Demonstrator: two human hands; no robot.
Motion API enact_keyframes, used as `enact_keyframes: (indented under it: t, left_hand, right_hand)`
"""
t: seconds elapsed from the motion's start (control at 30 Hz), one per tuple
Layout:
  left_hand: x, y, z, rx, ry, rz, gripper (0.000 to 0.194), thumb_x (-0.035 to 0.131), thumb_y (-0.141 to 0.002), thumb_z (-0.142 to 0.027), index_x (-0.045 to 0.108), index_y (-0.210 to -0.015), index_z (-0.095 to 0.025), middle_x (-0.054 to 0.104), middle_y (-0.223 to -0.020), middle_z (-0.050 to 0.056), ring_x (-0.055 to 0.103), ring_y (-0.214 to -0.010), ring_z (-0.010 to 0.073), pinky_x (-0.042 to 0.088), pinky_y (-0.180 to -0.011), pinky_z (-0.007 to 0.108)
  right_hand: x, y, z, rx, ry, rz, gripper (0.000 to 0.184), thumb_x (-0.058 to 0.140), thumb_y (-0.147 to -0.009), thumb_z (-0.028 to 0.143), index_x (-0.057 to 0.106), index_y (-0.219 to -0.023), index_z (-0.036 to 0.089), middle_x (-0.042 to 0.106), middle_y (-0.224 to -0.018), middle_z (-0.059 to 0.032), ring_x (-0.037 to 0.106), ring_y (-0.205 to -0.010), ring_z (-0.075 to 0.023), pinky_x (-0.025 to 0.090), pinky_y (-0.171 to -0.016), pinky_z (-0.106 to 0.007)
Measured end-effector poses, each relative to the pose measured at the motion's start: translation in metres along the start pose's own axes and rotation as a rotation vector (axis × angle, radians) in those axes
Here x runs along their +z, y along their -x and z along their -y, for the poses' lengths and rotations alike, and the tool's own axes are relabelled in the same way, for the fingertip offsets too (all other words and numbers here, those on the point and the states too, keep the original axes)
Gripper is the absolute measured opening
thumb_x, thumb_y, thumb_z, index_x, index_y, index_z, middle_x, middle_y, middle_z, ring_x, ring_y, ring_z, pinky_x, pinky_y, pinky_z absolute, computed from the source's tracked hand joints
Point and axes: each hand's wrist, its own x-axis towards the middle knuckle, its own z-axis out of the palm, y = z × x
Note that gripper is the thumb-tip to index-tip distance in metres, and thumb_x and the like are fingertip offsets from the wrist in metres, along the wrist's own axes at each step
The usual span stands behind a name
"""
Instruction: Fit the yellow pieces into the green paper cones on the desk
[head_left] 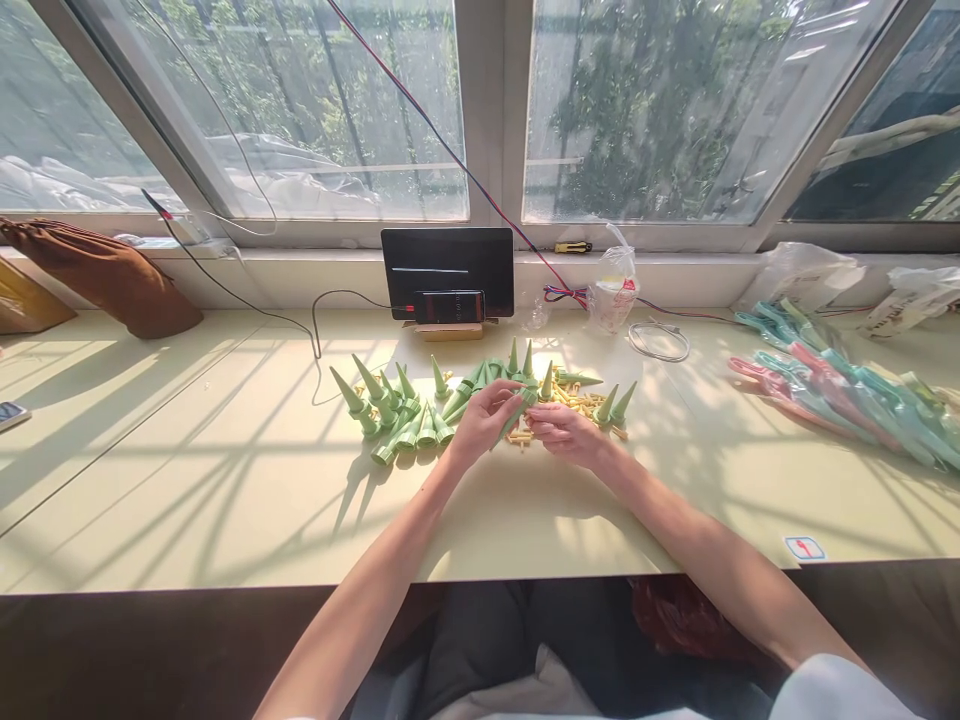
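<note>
My left hand [486,420] is closed around a green cone [508,420], its tip slanting down toward the table. Close by on its right, my right hand [562,432] has its fingers pinched together at the cone's wide end; whatever they hold is too small to make out. Several green cones [405,432] lie or stand to the left of my hands, and a few more cones [615,405] stand to the right. Behind and beside my right hand spreads a pile of small yellow pegs [581,400].
A tablet [448,270] with a phone [450,305] before it stands at the back. Bagged pink and teal items [847,385] lie at right, near a coiled cable [658,342] and a plastic-wrapped cup [615,292]. A brown pouch [112,280] rests at left.
</note>
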Motion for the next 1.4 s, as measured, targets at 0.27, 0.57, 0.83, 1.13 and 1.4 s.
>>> enact_keyframes:
  t: [0.27,0.57,0.83,1.13,1.4]
  left_hand:
    - [0.002,-0.004,0.01,-0.045,-0.066,-0.116,0.042,0.068,-0.079,-0.055,0.061,-0.099,-0.018,0.064,-0.067,0.001,0.057,-0.057,0.0128,0.044,-0.053,0.024]
    - [0.0,-0.004,0.009,-0.153,-0.003,-0.237,0.044,0.072,-0.074,-0.056,0.059,-0.093,-0.018,0.062,-0.057,-0.001,0.054,-0.046,0.0118,0.043,-0.047,0.024]
    - [0.001,-0.004,0.006,-0.144,0.003,-0.219,0.045,0.073,-0.073,-0.058,0.059,-0.092,-0.019,0.063,-0.059,-0.001,0.055,-0.046,0.0121,0.041,-0.047,0.024]
    - [0.001,-0.005,0.01,-0.124,-0.005,-0.248,0.043,0.073,-0.074,-0.055,0.058,-0.092,-0.019,0.063,-0.058,-0.001,0.054,-0.045,0.0118,0.041,-0.046,0.024]
    - [0.003,-0.002,0.007,-0.123,-0.024,-0.207,0.039,0.071,-0.077,-0.054,0.058,-0.09,-0.019,0.059,-0.055,-0.002,0.053,-0.045,0.0112,0.039,-0.044,0.022]
  right_hand:
    - [0.003,-0.003,-0.004,-0.133,0.204,-0.155,0.038,0.077,-0.074,0.049,0.058,-0.071,0.017,0.05,-0.06,0.0038,0.032,-0.042,-0.0039,0.023,-0.039,-0.021]
    - [0.005,-0.006,-0.017,-0.458,0.634,-0.36,0.029,0.07,-0.079,0.044,0.06,-0.09,0.019,0.065,-0.066,-0.0003,0.058,-0.048,-0.0143,0.044,-0.044,-0.026]
    - [0.004,-0.008,-0.012,-0.381,0.506,-0.312,0.04,0.07,-0.077,0.056,0.06,-0.08,0.017,0.065,-0.068,-0.0017,0.056,-0.044,-0.0123,0.042,-0.042,-0.026]
    - [0.005,-0.006,-0.016,-0.451,0.618,-0.346,0.036,0.066,-0.082,0.054,0.06,-0.09,0.019,0.064,-0.07,-0.0011,0.056,-0.046,-0.0129,0.043,-0.044,-0.026]
    - [0.002,-0.004,-0.021,-0.57,0.984,-0.412,0.022,0.06,-0.09,0.041,0.059,-0.082,0.021,0.061,-0.065,-0.0008,0.054,-0.053,-0.015,0.044,-0.055,-0.029]
